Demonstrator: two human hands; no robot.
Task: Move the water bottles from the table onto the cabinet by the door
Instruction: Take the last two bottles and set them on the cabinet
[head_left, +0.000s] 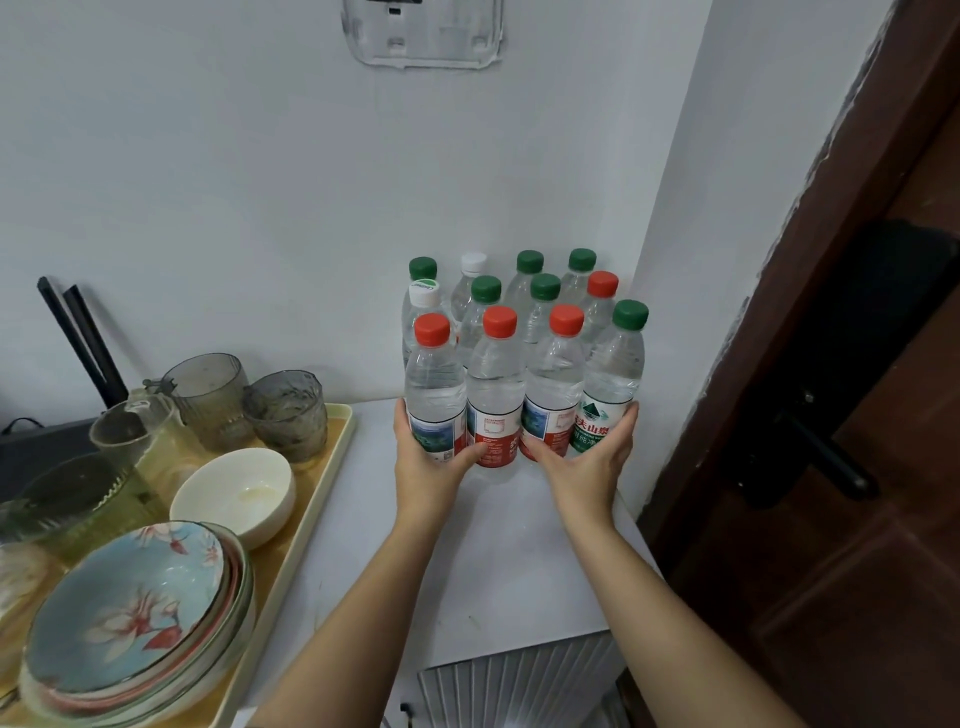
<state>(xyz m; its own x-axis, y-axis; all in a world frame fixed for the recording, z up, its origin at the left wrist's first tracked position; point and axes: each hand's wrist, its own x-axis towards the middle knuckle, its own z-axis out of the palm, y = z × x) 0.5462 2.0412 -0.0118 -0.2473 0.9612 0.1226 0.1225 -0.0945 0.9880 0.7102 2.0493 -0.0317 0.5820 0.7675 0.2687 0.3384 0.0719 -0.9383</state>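
Note:
Several clear water bottles (496, 379) with red, green and white caps stand clustered in rows on the white cabinet top (498, 566), against the wall corner by the door. My left hand (426, 467) grips the leftmost front bottle (435, 387), which has a red cap, its thumb lying between that bottle and its neighbour. My right hand (587, 467) wraps round the green-capped bottle (613, 374) at the right end of the front row, thumb on the red-labelled bottle (553, 384) beside it. Together the hands clasp the front row from both sides.
A beige tray (317, 493) on the left carries stacked flowered plates (135, 613), a white bowl (234, 493) and grey glasses (285, 410). The brown door (857, 571) with a black handle (826, 457) is close on the right. Bare cabinet top lies in front of the bottles.

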